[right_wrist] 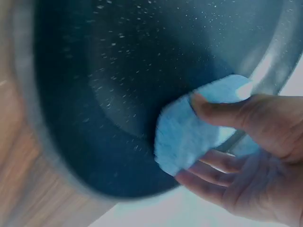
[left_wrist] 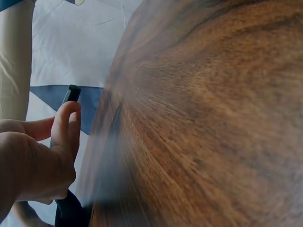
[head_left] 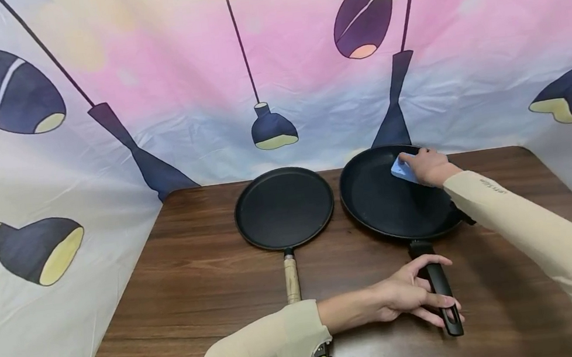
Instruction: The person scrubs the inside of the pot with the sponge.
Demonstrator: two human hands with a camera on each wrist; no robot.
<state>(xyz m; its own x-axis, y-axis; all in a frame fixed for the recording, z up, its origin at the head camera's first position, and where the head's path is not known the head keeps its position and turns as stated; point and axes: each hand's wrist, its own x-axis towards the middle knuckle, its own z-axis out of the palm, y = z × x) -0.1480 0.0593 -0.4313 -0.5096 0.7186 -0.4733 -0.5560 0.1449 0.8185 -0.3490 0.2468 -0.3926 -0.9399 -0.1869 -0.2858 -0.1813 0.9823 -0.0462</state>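
Observation:
A large black frying pan (head_left: 379,209) lies at the right of the table, its handle (head_left: 440,283) pointing toward me. My left hand (head_left: 404,293) grips that handle from the left, thumb and fingers on either side of it. In the left wrist view, the curled fingers partly hide the handle. Inside the pan, at its far right, my right hand (head_left: 432,166) holds a light blue sponge (right_wrist: 182,132) against the surface. The thumb lies on one side of the sponge and the fingers on the other. Small water droplets dot the pan's dark inside in the right wrist view.
Left of the frying pan lies a flat round black pan (head_left: 284,208) with a wooden handle (head_left: 291,278), partly behind my left forearm. Both are on a brown wooden table (head_left: 192,283). A printed cloth (head_left: 173,67) hangs behind the table.

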